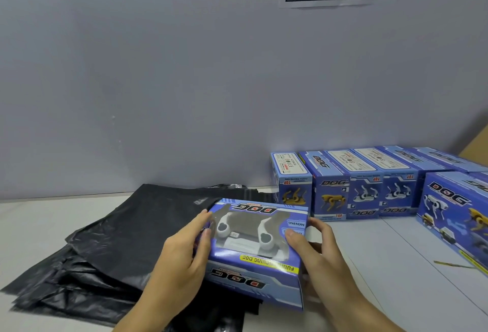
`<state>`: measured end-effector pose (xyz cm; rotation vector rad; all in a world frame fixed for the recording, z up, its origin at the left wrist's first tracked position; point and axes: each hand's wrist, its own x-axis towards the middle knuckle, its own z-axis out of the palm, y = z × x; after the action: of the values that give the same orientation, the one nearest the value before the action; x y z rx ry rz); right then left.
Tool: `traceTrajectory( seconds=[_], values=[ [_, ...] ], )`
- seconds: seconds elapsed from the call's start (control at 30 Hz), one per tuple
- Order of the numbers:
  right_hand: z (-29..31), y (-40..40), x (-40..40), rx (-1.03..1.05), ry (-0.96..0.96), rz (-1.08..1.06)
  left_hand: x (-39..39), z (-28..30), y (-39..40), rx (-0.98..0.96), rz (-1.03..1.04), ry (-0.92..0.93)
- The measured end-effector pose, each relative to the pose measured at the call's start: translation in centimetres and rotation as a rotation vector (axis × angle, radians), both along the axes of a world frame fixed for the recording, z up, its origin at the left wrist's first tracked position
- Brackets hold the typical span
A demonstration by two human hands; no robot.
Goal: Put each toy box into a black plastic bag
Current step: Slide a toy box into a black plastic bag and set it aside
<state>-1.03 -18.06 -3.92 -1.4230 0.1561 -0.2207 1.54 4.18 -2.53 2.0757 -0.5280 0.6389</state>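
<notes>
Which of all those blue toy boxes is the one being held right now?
The toy box with the clear window, gripped between the left hand and right hand above the black bags. The other boxes stand untouched by the wall.

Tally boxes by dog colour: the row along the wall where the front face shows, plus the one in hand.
Yellow dog: 2, first wall box and second wall box
White dog: 3, third wall box, fourth wall box and the held box, gripped by left hand and right hand
Total: 5
Boxes further right are partly hidden and not counted.
</notes>
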Motion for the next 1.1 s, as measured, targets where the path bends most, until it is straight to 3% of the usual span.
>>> traceTrajectory(
  seconds=[0.2, 0.47, 0.63, 0.77, 0.97, 1.1],
  values=[
    [0.2, -0.2, 0.0, -0.005, 0.030, 0.036, 1.1, -0.3, 1.1, -0.197, 0.105, 0.052],
    [-0.5, 1.2, -0.7, -0.053, -0.019, -0.026, -0.5, 0.2, -0.1, 0.120, 0.070, -0.297],
    [-1.0, 1.7, -0.9, 0.030, -0.037, 0.001, -0.8, 0.2, -0.6, 0.114, 0.029, -0.388],
    [-1.6, 1.9, -0.7, 0.104, 0.011, 0.079, -0.6, 0.4, -0.4, 0.066, 0.054, -0.351],
    [-2.5, 2.6, -0.4, 0.169, 0.088, -0.006, -1.3, 0.3, -1.0, 0.063, -0.117, -0.396],
    [-2.6, 2.3, -0.1, 0.238, 0.084, -0.018, -1.3, 0.6, -0.8, -0.054, -0.100, -0.383]
  ],
)
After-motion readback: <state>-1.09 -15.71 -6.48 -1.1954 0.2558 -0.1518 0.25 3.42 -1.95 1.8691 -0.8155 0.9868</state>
